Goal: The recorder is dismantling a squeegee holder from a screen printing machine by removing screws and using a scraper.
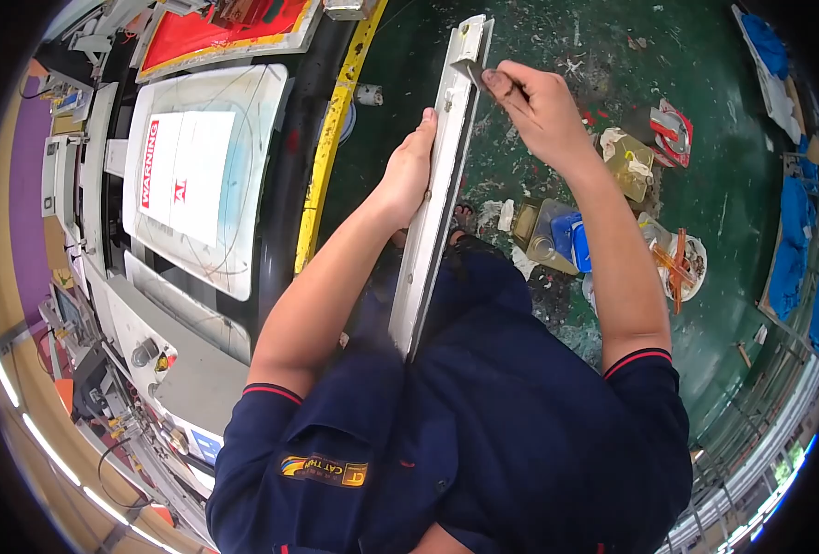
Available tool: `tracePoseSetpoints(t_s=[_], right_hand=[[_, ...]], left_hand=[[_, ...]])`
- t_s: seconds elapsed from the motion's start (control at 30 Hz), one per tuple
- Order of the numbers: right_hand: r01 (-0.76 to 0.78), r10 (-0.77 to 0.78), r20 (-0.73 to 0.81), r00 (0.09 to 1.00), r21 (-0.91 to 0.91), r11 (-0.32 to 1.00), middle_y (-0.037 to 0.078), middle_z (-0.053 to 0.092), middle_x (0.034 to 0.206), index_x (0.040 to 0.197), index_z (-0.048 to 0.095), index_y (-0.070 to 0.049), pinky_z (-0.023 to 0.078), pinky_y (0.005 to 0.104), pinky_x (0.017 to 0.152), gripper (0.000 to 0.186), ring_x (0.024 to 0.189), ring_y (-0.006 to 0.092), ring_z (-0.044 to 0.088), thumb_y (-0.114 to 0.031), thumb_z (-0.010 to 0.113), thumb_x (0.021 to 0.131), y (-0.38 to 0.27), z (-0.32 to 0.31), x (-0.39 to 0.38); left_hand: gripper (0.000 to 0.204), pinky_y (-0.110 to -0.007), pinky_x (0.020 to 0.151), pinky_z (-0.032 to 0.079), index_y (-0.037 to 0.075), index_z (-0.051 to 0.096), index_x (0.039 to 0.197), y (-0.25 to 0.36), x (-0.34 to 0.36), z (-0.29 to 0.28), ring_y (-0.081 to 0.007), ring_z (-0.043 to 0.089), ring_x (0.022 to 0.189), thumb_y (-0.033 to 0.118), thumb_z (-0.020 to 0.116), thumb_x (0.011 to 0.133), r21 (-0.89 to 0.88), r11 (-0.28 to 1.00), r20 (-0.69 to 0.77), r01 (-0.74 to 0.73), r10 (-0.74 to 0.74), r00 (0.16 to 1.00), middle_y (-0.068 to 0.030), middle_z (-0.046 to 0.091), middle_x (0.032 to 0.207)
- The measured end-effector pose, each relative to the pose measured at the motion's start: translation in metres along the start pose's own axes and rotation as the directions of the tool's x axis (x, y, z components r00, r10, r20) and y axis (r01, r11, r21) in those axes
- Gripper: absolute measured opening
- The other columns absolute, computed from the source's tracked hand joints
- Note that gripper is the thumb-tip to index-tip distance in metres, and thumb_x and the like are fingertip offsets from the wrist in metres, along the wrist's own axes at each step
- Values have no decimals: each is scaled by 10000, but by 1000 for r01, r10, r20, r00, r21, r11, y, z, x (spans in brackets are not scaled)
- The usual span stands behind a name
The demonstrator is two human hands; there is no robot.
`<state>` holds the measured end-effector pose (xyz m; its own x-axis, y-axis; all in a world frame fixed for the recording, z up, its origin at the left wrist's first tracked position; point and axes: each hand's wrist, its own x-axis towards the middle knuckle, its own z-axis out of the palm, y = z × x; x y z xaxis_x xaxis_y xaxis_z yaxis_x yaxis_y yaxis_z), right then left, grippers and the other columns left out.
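A long, narrow metal bar (440, 185), off-white and fitted with several small bolts, runs upright in the picture from my lap toward the top. My left hand (408, 166) grips its left side, thumb along the edge. In my right hand (543, 120) is a small metal scraper (468, 70), its blade against the bar near the upper end. The scraper's handle is mostly hidden by my fingers.
To the left stand a printing machine with a white board (257, 166), a red screen frame (220, 28) and a yellow rail (331, 157). On the stained green floor at right are plastic containers (548, 235), a red-and-white container (668, 134) and a white bucket (691, 268).
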<state>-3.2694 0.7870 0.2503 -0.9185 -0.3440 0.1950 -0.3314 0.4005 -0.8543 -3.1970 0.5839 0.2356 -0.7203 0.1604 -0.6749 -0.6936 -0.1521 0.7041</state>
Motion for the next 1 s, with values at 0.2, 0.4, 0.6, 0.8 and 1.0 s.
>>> tracePoseSetpoints(t_s=[0.2, 0.4, 0.6, 0.8, 1.0], right_hand=[[-94, 91, -84, 992, -30, 995, 29, 348, 634, 822, 496, -16, 326, 330, 554, 432, 627, 110, 338, -354, 602, 1070, 5, -17, 2], [-103, 101, -171, 980, -1, 995, 148, 457, 619, 843, 585, -9, 390, 387, 547, 357, 554, 223, 453, -303, 647, 1036, 16, -16, 11], [95, -100, 30, 995, 132, 987, 165, 525, 654, 834, 617, -8, 402, 391, 548, 279, 546, 286, 477, -224, 695, 992, -18, 27, -33], [-124, 127, -96, 987, 38, 992, 157, 520, 659, 809, 589, 0, 403, 386, 547, 342, 565, 270, 483, -259, 662, 1021, -7, 8, -8], [70, -79, 101, 992, 90, 994, 179, 539, 690, 807, 597, -11, 433, 413, 573, 324, 604, 340, 548, -254, 671, 1008, -29, 28, -43]], left_hand=[[540, -309, 564, 503, 112, 602, 1062, 5, 4, 16, -160, 602, 646, 608, 389, 1086, 12, 1000, -28, 27, -27, 999, -65, 638, 816], [553, -315, 564, 499, 106, 596, 1066, -1, 6, 13, -175, 591, 627, 625, 405, 1075, -18, 1000, 24, -16, 17, 1000, -63, 615, 797], [533, -311, 526, 454, 113, 584, 1047, -13, 10, -12, -177, 540, 568, 609, 393, 1084, -75, 997, -22, -16, 14, 1000, -62, 588, 759], [583, -310, 482, 398, 106, 602, 897, 0, -4, 3, -161, 487, 523, 609, 377, 1087, -134, 991, -58, -23, 15, 998, -52, 543, 681], [641, -295, 469, 378, 88, 604, 837, 0, -2, -3, -144, 450, 487, 641, 382, 1074, -98, 995, -99, 21, -30, 995, -25, 500, 591]])
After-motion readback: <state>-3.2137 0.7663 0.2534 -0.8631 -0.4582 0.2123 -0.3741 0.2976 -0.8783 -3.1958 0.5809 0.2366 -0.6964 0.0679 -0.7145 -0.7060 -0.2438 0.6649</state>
